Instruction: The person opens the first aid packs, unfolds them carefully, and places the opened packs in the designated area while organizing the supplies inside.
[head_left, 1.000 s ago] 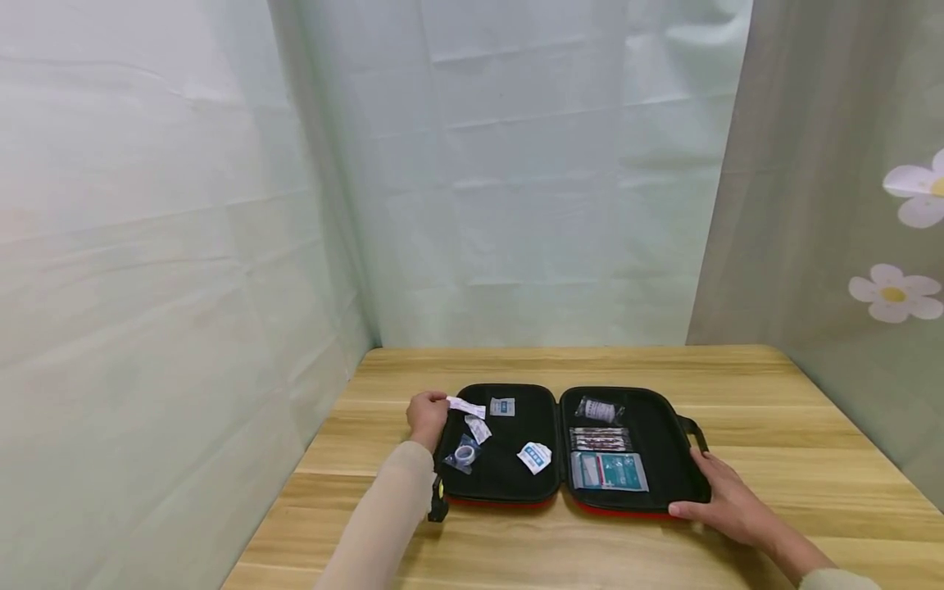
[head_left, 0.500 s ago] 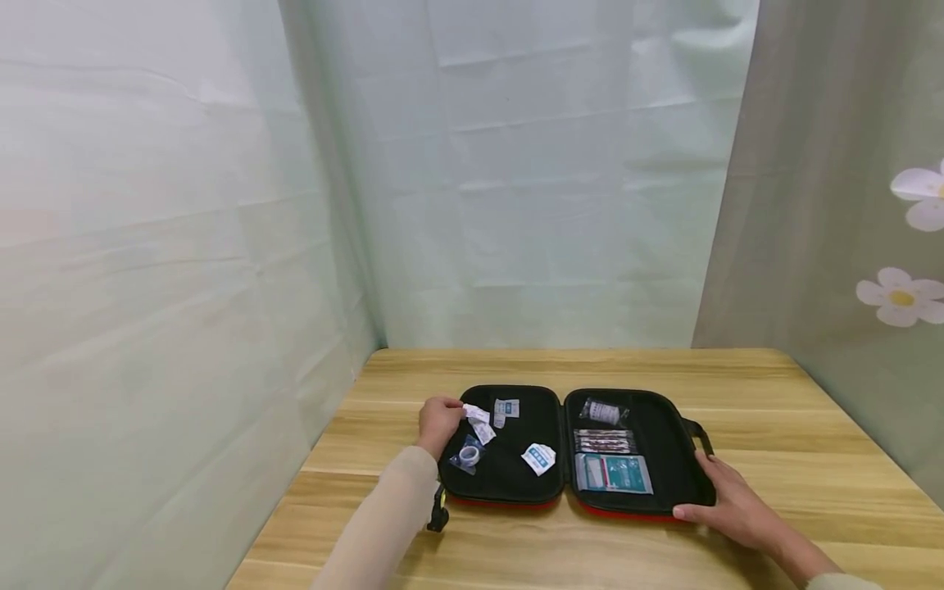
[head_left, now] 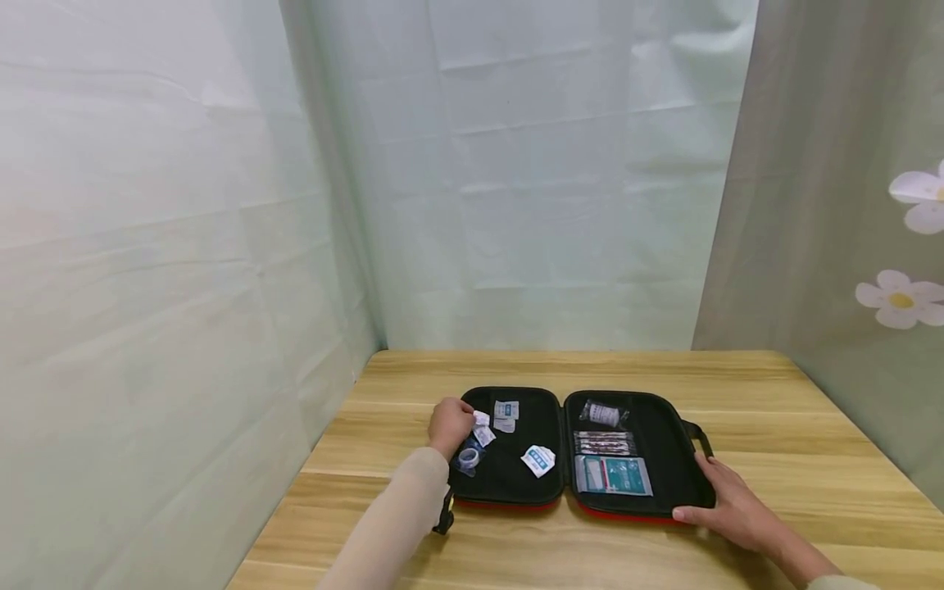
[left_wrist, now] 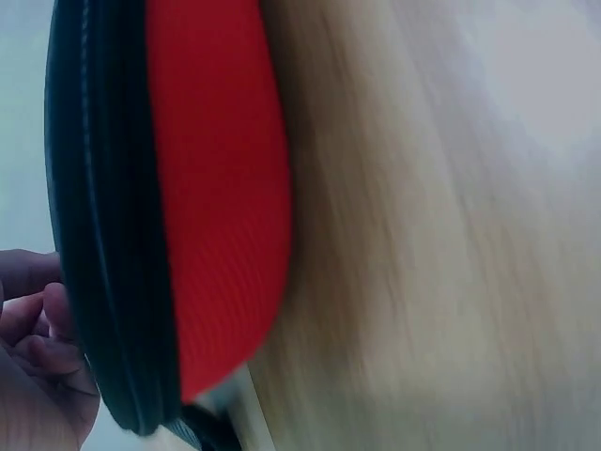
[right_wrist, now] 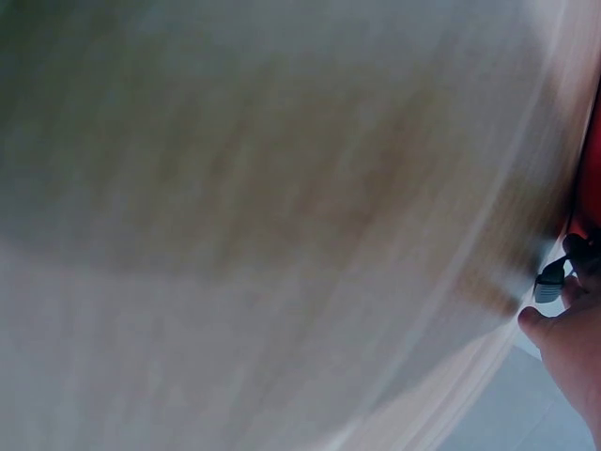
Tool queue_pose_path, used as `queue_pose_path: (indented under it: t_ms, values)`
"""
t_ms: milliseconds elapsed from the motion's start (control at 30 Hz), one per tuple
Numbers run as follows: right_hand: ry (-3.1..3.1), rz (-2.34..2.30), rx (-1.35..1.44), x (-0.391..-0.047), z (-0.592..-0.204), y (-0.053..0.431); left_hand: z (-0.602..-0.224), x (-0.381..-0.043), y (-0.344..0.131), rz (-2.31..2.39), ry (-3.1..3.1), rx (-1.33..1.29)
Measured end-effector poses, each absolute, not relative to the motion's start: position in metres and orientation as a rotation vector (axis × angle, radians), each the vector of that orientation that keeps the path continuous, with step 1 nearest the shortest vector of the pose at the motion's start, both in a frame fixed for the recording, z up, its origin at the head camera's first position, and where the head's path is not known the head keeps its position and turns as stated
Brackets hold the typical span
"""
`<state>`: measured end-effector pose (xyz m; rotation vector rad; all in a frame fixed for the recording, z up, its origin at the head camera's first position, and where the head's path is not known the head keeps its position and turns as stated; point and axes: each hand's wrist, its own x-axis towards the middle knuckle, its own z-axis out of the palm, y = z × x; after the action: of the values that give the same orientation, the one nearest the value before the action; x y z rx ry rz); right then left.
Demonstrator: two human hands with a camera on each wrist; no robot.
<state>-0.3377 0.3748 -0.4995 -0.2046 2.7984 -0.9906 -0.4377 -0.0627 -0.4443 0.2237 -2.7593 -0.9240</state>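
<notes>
A black-lined first-aid case [head_left: 516, 483] with a red shell lies unfolded flat on the table. My left hand [head_left: 451, 426] reaches over its left edge and pinches a small white packet [head_left: 481, 418]. In the left wrist view that hand's bent fingers [left_wrist: 52, 319] show beyond the case's side; the packet is hidden there. Close by are another white packet [head_left: 484, 435], a bagged tape roll [head_left: 468, 457] and a blue-and-white sachet [head_left: 506, 408]. My right hand [head_left: 730, 504] grips the right half's near corner, thumb at the front edge, fingers beside the carry handle [head_left: 696, 437].
The right half holds a bagged bandage roll [head_left: 605, 413], a row of swab packs [head_left: 605, 442] and a teal-and-white packet [head_left: 614, 475]. A white-and-blue packet [head_left: 538, 460] lies near the hinge. Curtains stand behind the wooden table [head_left: 575, 549].
My left hand has moved right, from outside the case's left edge to over it, bringing the white packet inward. The right hand keeps its grip on the corner.
</notes>
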Motion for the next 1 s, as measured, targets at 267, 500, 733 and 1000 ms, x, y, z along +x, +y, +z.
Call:
queue_pose_path:
  t_ms: [267, 500, 733, 1000]
  values:
    - [2.804, -0.988, -0.202, -0.338, -0.5, 0.374, -0.445, -0.439, -0.054, -0.952, -2.812, 0.244]
    - [2.818, -0.982, -0.208, -0.338, -0.5, 0.375, -0.453, -0.443, -0.052, -1.018, -2.824, 0.241]
    - [2.802, -0.988, -0.19, -0.338, -0.501, 0.374, -0.456, -0.447, -0.051, -1.163, -2.788, 0.238]
    - [2.802, -0.978, -0.187, -0.338, -0.5, 0.374, -0.456, -0.451, -0.05, -1.19, -2.823, 0.207]
